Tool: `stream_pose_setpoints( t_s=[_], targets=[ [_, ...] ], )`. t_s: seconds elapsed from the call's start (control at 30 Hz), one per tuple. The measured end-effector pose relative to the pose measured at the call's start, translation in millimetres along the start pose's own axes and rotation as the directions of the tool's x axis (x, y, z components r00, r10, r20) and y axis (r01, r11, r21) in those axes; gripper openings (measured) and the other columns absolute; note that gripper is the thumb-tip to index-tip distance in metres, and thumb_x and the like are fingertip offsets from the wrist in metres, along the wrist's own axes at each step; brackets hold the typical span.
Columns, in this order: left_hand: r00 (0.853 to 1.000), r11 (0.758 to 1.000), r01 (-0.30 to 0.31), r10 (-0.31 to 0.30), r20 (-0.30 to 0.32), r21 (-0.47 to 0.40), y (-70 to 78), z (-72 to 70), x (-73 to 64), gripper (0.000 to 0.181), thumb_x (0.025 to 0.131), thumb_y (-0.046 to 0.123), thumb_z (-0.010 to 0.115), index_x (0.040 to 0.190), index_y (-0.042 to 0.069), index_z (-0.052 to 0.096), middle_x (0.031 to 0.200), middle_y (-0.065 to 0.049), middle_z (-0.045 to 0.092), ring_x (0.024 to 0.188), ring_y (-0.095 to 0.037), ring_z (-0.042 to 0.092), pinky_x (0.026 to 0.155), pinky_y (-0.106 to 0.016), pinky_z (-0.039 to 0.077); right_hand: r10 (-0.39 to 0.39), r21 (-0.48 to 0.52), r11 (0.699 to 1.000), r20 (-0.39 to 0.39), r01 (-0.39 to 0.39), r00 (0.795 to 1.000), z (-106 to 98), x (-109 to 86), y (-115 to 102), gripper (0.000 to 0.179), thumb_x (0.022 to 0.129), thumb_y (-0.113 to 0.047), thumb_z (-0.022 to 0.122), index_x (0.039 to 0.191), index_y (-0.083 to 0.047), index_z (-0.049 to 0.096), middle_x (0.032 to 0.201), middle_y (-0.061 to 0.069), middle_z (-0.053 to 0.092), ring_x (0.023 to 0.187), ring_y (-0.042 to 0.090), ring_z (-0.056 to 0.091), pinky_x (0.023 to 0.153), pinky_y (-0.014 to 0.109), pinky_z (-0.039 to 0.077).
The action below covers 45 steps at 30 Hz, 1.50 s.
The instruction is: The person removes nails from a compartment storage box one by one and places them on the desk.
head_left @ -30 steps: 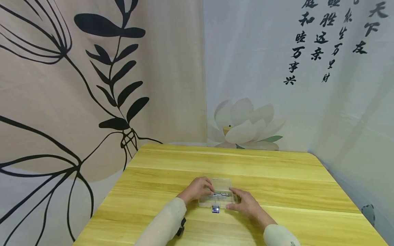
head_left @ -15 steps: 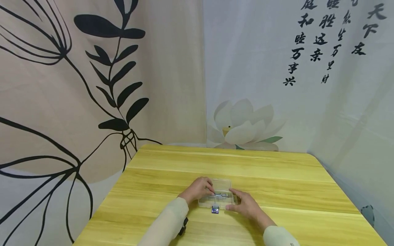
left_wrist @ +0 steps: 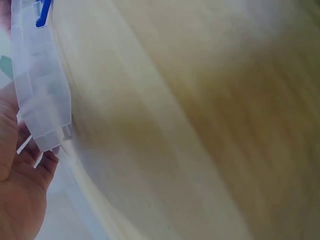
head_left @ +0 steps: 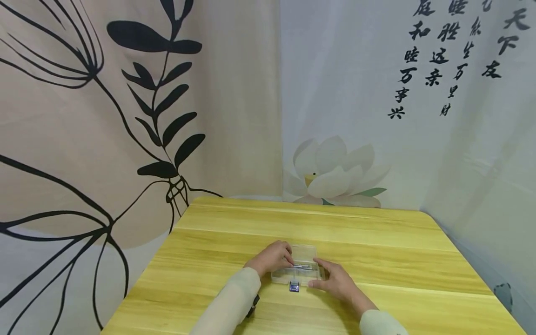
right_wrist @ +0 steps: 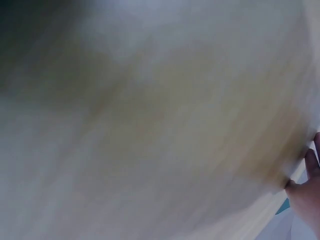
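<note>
A small clear plastic box sits on the table with its lid raised at the back and a blue latch at its front. Slim silver metal rods lie inside. From the left, my left hand reaches over the box, thumb and fingers curled together at the rods' left end; its palm hides that side. My right hand grips the box's right side between thumb and fingers. In the left wrist view the box and blue latch show beside the left hand.
The yellow wooden table extends around the box on all sides. Behind it hangs a printed curtain with plants, a lotus and characters. A black strap shows under the left sleeve. The right wrist view is mostly blurred tabletop.
Both hands stay nearly where they were at the box. The left fingers shift slightly right over the rods, and less of the rods shows now. The head view shifts a little.
</note>
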<state>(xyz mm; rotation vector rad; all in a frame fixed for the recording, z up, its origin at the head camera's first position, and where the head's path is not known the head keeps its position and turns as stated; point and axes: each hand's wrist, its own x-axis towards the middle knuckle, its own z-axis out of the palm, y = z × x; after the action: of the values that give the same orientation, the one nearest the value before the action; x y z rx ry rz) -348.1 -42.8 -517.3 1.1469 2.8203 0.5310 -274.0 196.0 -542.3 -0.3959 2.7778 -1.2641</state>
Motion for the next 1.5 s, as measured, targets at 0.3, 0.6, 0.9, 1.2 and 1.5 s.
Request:
stream_pose_setpoints(
  t_s=[0.3,0.6,0.9,1.2,1.5],
  targets=[
    [1.0,1.0,0.015,-0.015,0.012,-0.007,-1.2,1.5,0.5,0.007,0.089,0.025,0.077,0.09,0.02,0.081,0.114,0.0,0.064,0.106,-0.014,0.057,0.097,-0.031,0.045,-0.005,-0.002,1.0,-0.018,0.005,1.0,2,-0.4,0,0.079,0.078,-0.041,0.083,0.142,-0.007,0.053,0.141,0.024,0.051,0.131,0.047,0.043,0.105,0.062,0.033],
    [0.999,0.999,-0.023,0.022,0.023,0.028,-1.1,-0.3,4.1,0.007,0.088,0.024,0.078,0.09,0.019,0.081,0.11,0.002,0.065,0.101,-0.01,0.058,0.092,-0.025,0.047,-0.007,0.006,1.0,-0.019,0.007,1.0,2,0.9,2,0.079,0.078,-0.041,0.084,0.142,-0.007,0.053,0.141,0.024,0.051,0.131,0.047,0.043,0.105,0.062,0.033],
    [0.999,0.999,-0.028,0.027,0.026,0.037,-1.6,-1.4,1.4,0.007,0.091,0.024,0.075,0.093,0.02,0.08,0.113,0.001,0.064,0.104,-0.011,0.057,0.094,-0.027,0.046,-0.012,0.012,1.0,-0.018,0.013,1.0,2,1.7,3,0.08,0.078,-0.041,0.084,0.143,-0.006,0.053,0.14,0.024,0.052,0.13,0.046,0.045,0.105,0.062,0.033],
    [0.999,0.999,-0.036,0.036,0.011,-0.031,-3.5,-3.5,1.2,0.007,0.092,0.021,0.074,0.091,0.017,0.08,0.103,0.006,0.065,0.095,-0.007,0.059,0.087,-0.024,0.049,0.002,0.021,1.0,-0.007,-0.002,1.0,1,1.3,1,0.08,0.078,-0.041,0.083,0.143,-0.007,0.053,0.142,0.023,0.051,0.132,0.046,0.043,0.105,0.062,0.033],
    [0.998,0.98,-0.01,-0.002,-0.056,-0.199,-4.3,-19.2,1.0,0.01,0.095,0.019,0.069,0.092,0.014,0.078,0.092,0.01,0.068,0.082,-0.003,0.059,0.076,-0.022,0.05,0.0,0.014,1.0,0.001,0.0,1.0,0,-0.1,0,0.079,0.079,-0.042,0.082,0.143,-0.007,0.052,0.143,0.023,0.05,0.133,0.045,0.042,0.105,0.062,0.033]
  ],
)
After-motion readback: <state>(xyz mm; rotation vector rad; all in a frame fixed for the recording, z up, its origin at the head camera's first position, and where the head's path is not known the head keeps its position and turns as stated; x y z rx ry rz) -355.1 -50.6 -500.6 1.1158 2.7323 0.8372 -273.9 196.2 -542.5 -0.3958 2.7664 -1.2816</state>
